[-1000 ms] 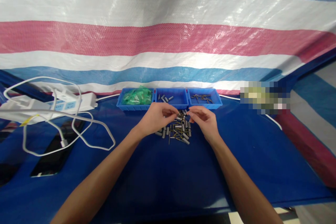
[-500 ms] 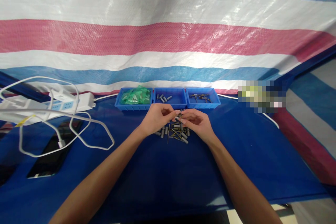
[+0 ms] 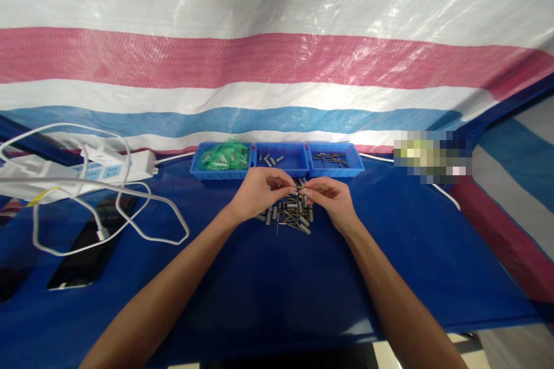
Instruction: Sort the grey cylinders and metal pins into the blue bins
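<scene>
My left hand (image 3: pixel 259 193) and my right hand (image 3: pixel 331 199) meet fingertip to fingertip just above a small pile of grey metal sleeves and thin brass pins (image 3: pixel 289 214) on the blue table cover. Both hands are pinched. Between the two sets of fingertips is a tiny part, too small to name. Behind the pile stand three blue trays: the left tray (image 3: pixel 221 168) holds green plastic bags, the middle tray (image 3: pixel 281 170) a few grey sleeves, the right tray (image 3: pixel 335 168) thin pins.
A white power strip (image 3: pixel 125 166) with looping white cables (image 3: pixel 142 216) lies at the left. A dark phone (image 3: pixel 86 245) lies flat beneath the cables. A striped tarpaulin (image 3: pixel 277 57) hangs behind the table. The table's front edge runs near the bottom.
My right hand moved left to meet my left hand, closing the gap above the pile. The view shifted slightly.
</scene>
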Available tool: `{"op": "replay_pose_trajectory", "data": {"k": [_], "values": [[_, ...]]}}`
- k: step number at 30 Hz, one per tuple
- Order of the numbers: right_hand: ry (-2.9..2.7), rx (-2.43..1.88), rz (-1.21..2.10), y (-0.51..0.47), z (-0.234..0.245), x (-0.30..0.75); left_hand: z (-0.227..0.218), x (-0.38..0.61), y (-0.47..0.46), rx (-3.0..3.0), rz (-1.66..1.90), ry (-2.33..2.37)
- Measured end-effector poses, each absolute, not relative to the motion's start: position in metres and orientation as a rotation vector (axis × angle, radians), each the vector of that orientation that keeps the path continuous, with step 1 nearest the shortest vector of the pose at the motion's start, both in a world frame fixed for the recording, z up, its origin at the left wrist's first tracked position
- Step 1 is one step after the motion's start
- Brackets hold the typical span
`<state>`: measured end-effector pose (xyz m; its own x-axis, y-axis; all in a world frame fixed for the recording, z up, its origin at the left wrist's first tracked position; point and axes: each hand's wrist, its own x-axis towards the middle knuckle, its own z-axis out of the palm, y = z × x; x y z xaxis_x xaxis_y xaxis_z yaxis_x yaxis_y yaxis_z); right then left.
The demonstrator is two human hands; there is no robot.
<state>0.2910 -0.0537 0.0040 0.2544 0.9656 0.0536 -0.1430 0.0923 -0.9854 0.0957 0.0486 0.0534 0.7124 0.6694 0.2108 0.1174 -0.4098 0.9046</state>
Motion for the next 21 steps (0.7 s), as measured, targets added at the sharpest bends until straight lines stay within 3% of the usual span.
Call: {"op": "replay_pose_trajectory", "data": {"k": [21], "values": [[-0.985, -1.205, 1.063, -0.0526, 0.0059, 0.2885, 0.0479, 0.097, 0.0468, 2.02, 0.636, 0.548]]}}
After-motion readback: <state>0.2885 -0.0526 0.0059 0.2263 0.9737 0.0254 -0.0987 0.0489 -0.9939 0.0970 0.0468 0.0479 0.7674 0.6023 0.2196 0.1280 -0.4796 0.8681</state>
